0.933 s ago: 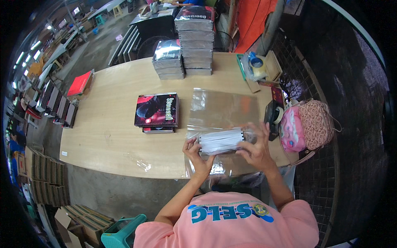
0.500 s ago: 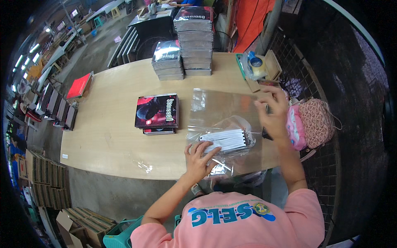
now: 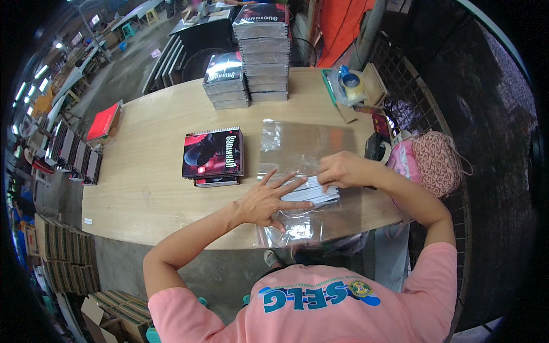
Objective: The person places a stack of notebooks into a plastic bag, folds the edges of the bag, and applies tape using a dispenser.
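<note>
The white bundle point(image 3: 316, 195) lies on the worktop point(image 3: 131, 188) amid glossy clear plastic point(image 3: 303, 139), its pale face ridged by narrow, slightly uneven lengthwise strips. The left hand point(image 3: 264, 202) rests over its left part, grip spread wide. The right hand point(image 3: 345, 171) bends at its right end, fingers bunched; whether that grip pinches anything, I cannot tell.
</note>
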The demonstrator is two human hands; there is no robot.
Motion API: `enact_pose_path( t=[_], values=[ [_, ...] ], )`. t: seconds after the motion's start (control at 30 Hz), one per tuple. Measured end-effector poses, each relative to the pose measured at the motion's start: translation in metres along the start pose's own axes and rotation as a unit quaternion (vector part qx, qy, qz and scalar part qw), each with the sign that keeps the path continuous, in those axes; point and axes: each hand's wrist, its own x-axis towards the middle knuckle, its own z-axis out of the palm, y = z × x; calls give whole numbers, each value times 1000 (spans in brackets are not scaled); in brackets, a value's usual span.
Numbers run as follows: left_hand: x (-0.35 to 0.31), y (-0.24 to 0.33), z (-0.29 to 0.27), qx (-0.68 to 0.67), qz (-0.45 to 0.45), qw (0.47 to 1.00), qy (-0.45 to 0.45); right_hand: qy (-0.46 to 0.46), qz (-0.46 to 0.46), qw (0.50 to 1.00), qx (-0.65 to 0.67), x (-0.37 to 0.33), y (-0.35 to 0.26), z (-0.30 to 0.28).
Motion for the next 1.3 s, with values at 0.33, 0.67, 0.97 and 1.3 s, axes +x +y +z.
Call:
enact_pose_path(
  t=[0.33,0.67,0.97,1.3],
  values=[
    [4,0,11,-33,4,999,6,132,-44,990,-16,30,-5,41],
    [8,-9,20,-125,-28,989,73,219,146,953,154,29,16,71],
    [8,10,39,-22,-84,973,212,137,308,928,157,34,30,79],
    [5,5,25,4,-63,996,58,616,564,548,-39,-107,65,133]
  ],
)
